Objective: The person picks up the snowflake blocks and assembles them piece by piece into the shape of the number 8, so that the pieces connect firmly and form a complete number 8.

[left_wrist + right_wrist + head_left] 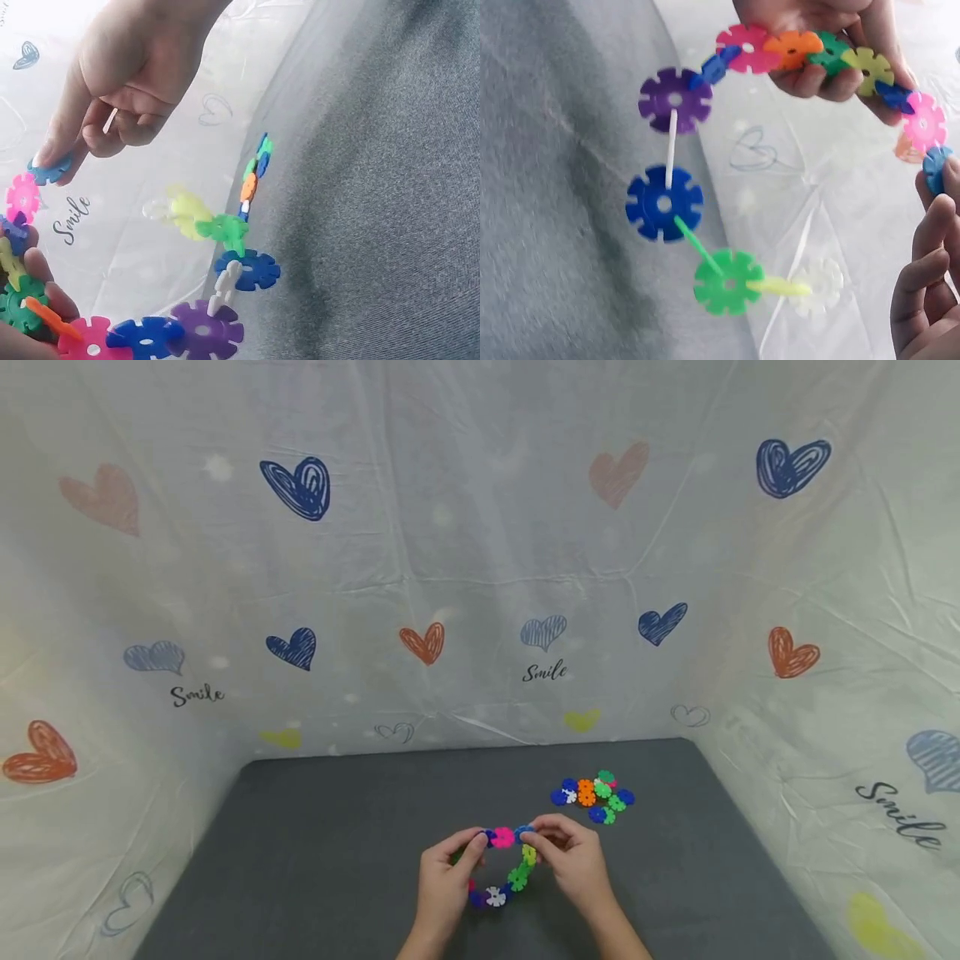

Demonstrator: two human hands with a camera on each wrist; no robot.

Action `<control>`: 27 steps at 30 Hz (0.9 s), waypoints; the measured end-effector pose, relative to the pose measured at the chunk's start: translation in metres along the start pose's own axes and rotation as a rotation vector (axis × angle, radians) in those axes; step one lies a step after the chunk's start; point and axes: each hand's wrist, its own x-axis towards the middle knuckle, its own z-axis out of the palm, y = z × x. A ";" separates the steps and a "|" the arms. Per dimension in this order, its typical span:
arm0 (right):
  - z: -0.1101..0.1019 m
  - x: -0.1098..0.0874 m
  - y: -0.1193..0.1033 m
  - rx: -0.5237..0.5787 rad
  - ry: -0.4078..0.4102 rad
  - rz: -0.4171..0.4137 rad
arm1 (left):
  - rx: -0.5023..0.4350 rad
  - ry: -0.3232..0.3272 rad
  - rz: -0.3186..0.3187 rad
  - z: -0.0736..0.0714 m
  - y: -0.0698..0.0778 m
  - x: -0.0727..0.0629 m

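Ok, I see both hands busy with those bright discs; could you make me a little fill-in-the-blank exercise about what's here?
1. The left hand and right hand both hold one chain of discs, and the right hand pinches a ____ disc.
2. In the chain, the orange disc sits between a pink disc and a ____ disc.
3. The separate group of discs on the table lies closer to the ____ hand.
4. The word printed on the backdrop is ____.

Missing words: blue; green; right; Smile.
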 end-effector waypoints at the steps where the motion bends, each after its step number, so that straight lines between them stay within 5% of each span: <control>1: -0.001 0.000 -0.001 -0.004 0.000 -0.007 | 0.001 -0.010 0.005 0.000 0.001 0.000; 10: -0.005 -0.002 -0.005 -0.020 -0.055 -0.098 | 0.028 -0.056 0.023 0.001 0.001 -0.001; 15: -0.006 -0.002 -0.006 -0.013 -0.048 -0.034 | 0.031 -0.079 -0.023 0.002 -0.006 -0.001; 19: -0.007 -0.001 -0.004 -0.046 -0.008 0.076 | -0.068 -0.175 -0.160 0.005 -0.012 -0.005; 23: -0.012 0.003 0.001 -0.138 -0.058 0.183 | -0.216 -0.264 -0.312 0.011 -0.020 -0.008; 27: -0.029 0.012 0.013 -0.222 -0.096 0.252 | -0.216 -0.278 -0.366 0.013 -0.032 -0.005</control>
